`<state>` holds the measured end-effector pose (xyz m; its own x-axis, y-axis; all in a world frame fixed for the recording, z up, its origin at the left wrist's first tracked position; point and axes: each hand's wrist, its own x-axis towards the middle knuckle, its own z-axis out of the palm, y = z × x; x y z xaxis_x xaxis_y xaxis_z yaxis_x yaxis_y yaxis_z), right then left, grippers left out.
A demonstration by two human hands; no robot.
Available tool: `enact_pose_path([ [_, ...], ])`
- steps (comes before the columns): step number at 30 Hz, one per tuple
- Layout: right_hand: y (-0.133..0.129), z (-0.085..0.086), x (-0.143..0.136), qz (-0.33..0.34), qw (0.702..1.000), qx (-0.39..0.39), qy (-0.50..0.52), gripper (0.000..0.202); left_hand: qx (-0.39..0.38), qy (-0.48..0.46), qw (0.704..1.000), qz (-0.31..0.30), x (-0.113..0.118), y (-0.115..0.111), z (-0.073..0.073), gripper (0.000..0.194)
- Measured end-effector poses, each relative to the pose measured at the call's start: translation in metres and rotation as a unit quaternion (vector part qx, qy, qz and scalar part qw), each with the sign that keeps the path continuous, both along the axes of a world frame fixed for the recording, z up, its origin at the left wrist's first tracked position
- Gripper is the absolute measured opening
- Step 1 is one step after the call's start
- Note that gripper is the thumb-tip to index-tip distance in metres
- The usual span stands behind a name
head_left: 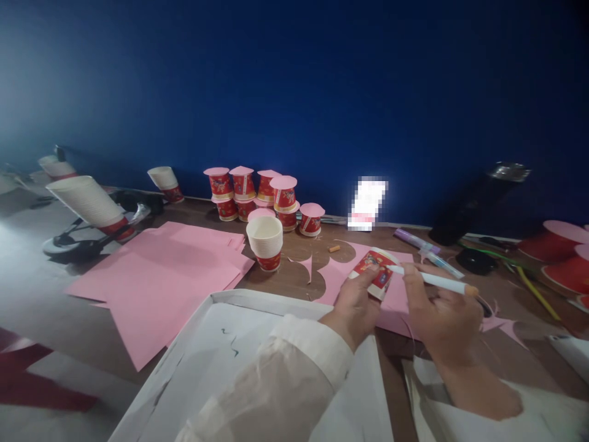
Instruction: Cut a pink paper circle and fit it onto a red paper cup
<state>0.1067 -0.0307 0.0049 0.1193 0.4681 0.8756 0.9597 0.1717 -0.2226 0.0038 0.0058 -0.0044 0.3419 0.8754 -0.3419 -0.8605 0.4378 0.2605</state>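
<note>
A red printed paper cup point(383, 285) lies tilted in my left hand point(356, 307), with its fingers and thumb wrapped round it. My right hand point(442, 313) grips a white marker pen point(444, 283) with an orange end; its tip is at the cup's side, and I cannot tell whether it touches. Beneath both hands is a pink paper sheet point(338, 279) with round pieces cut from its edge. A short stack of paper cups point(265, 245) stands left of my left hand.
Several red cups with pink paper discs point(284, 196) stand stacked along the blue wall. Pink sheets point(170, 270) lie at the left, beside a tilted cup stack point(89, 202). A white box lid point(221, 331) is in front. A purple pen point(416, 240) and a black bottle point(473, 202) are at the right.
</note>
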Motion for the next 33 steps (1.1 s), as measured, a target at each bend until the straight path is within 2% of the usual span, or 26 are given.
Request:
enact_pose_path([
  [16, 0.003, -0.007, 0.006, -0.045, 0.999, 0.016, 0.005, 0.025, -0.009, 0.004, 1.000, -0.004, -0.002, 0.001, 0.002, 0.009],
  [22, 0.001, 0.003, 0.002, 0.027, 0.999, 0.046, 0.005, 0.016, -0.013, 0.012, 1.000, 0.011, -0.003, 0.000, 0.008, 0.007],
  [26, 0.003, 0.004, 0.001, 0.072, 0.996, 0.043, 0.033, 0.012, 0.006, 0.020, 1.000, 0.007, -0.004, -0.003, 0.009, 0.014],
  [33, 0.005, -0.002, 0.003, 0.071, 0.996, 0.040, 0.038, 0.012, 0.029, 0.043, 0.999, 0.002, -0.003, -0.003, 0.004, 0.025],
])
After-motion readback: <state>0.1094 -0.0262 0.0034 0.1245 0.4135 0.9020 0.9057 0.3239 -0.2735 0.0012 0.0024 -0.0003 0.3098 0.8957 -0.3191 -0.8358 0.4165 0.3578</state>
